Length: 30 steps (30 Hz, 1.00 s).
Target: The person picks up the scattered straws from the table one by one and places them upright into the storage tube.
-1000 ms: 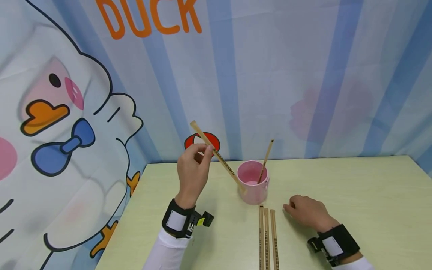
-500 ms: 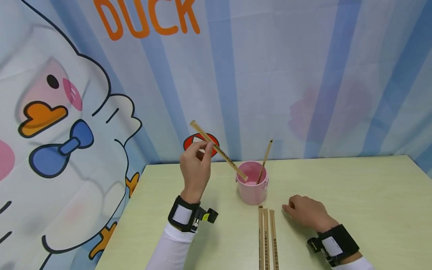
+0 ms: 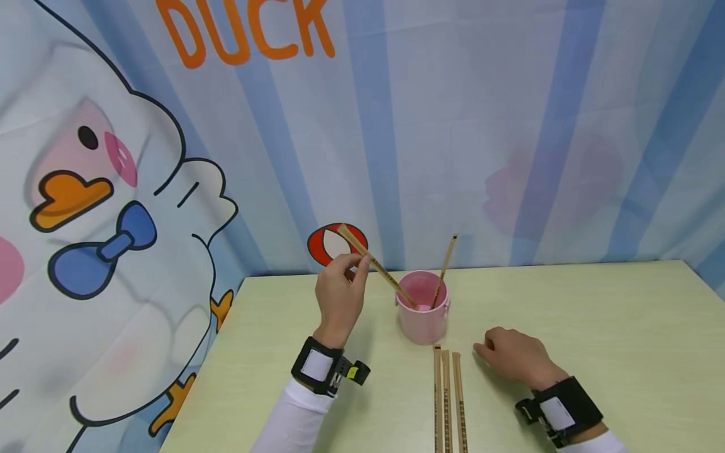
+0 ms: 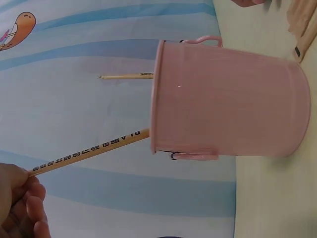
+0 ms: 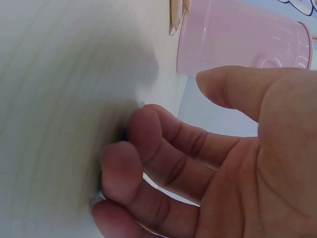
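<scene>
My left hand (image 3: 342,296) pinches a paper-wrapped straw (image 3: 385,275) between thumb and fingertips near its upper end. This straw slants down to the right, its lower end inside the mouth of the pink bucket (image 3: 423,324). In the left wrist view, dark print runs along the held straw (image 4: 94,151), and the bucket's rim hides its tip. Another wrapped straw (image 3: 445,270) leans in the bucket, sticking up on the right. My right hand (image 3: 517,356) rests on the table right of the bucket; its fingers (image 5: 168,163) curl loosely around nothing.
In front of the bucket, 3 more wrapped straws (image 3: 447,402) lie side by side on the pale wooden table (image 3: 595,314). A blue striped cloth (image 3: 453,126) with a duck print hangs behind the table and along its left.
My left hand first lifted the straw's lower end from the bucket's outer side over the rim, then moved right and down, bringing that end inside. My right hand stays put.
</scene>
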Each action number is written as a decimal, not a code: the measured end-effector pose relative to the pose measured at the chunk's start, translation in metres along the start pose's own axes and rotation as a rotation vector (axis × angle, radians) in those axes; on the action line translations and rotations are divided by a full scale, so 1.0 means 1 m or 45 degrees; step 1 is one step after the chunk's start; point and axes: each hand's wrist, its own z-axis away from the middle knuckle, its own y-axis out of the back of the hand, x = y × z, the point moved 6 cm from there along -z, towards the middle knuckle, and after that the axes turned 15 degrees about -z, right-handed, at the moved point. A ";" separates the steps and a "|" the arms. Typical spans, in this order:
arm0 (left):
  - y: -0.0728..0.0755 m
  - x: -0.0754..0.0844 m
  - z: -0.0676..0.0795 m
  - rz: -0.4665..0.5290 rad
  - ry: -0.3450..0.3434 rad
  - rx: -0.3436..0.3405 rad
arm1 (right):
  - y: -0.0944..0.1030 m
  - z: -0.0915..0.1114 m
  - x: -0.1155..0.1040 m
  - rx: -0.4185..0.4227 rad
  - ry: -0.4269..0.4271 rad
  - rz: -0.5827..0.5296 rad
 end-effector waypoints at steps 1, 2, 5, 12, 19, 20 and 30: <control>-0.003 -0.001 0.002 -0.007 0.006 -0.011 | 0.000 0.000 0.000 -0.001 -0.002 0.000; -0.005 -0.002 0.004 -0.013 0.013 -0.023 | 0.000 0.000 0.000 -0.002 -0.004 -0.001; -0.012 -0.005 0.011 -0.035 0.044 -0.060 | 0.000 0.000 0.001 -0.005 -0.014 -0.003; -0.025 -0.008 0.020 -0.045 0.054 -0.168 | 0.000 0.000 0.002 -0.006 -0.022 -0.001; -0.035 -0.009 0.027 -0.031 0.074 -0.276 | 0.000 0.000 0.003 0.004 -0.010 0.002; -0.035 -0.008 0.028 -0.030 0.073 -0.284 | 0.000 0.000 0.003 0.007 -0.007 0.002; -0.045 -0.005 0.035 -0.067 0.087 -0.390 | 0.000 0.000 0.001 0.023 0.015 0.001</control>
